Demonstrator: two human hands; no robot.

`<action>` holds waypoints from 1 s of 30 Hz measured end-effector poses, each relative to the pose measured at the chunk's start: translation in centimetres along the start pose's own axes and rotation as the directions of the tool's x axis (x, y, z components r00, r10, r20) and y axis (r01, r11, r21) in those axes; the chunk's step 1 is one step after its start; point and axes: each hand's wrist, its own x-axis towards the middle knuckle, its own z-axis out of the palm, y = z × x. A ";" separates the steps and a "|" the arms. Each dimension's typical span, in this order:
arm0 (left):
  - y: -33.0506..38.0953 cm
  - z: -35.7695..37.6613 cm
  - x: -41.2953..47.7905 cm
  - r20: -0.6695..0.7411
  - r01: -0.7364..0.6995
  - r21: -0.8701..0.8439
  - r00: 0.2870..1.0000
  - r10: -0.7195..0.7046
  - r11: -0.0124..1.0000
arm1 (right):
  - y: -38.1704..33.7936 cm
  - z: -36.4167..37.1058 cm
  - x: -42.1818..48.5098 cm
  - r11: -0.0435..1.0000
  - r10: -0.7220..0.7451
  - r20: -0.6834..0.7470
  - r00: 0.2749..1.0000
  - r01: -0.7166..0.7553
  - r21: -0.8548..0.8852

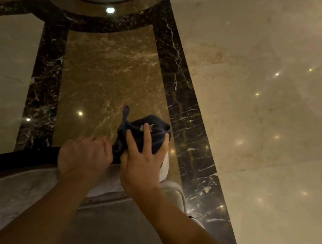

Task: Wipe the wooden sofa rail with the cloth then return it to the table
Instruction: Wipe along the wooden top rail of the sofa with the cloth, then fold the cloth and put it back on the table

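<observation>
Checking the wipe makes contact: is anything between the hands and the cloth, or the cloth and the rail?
Nothing visible. The right hand presses straight on the cloth, the left hand grips its edge, and the cloth sits bunched over the rail; their contact is hidden.

No legible text, number, brand or sign was visible. A small pale tag sat on the cloth, partly under a finger of the right hand; any print on it was too small and blurred to read
</observation>
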 end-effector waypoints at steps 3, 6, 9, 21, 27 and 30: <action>0.0 0.3 0.0 0.029 0.005 0.014 1.000 -0.006 1.000 | 1.0 -0.3 0.7 0.999 -0.032 -0.015 0.999 0.033 0.034; 0.0 0.4 0.1 0.026 -0.005 0.093 1.000 0.002 0.996 | 1.9 -1.4 1.9 0.991 -0.111 0.047 0.993 0.107 0.081; 0.1 0.3 -0.3 0.010 0.021 0.057 1.000 -0.021 0.998 | 3.1 -3.4 5.9 0.979 -0.200 0.250 0.947 0.182 0.091; 0.7 -1.3 -0.2 0.211 0.046 0.177 0.974 -0.083 0.983 | 0.8 -4.3 7.1 0.831 -0.459 0.338 0.822 0.532 -0.165; 3.8 -2.8 -2.0 0.331 0.303 0.102 0.888 -0.319 0.948 | 3.3 -6.1 1.6 0.819 -0.551 0.326 0.768 0.573 0.033; 6.8 -4.0 -5.9 0.171 0.419 -0.351 0.908 -0.382 0.838 | 4.0 -6.1 -1.0 0.815 -0.541 0.499 0.677 0.569 0.112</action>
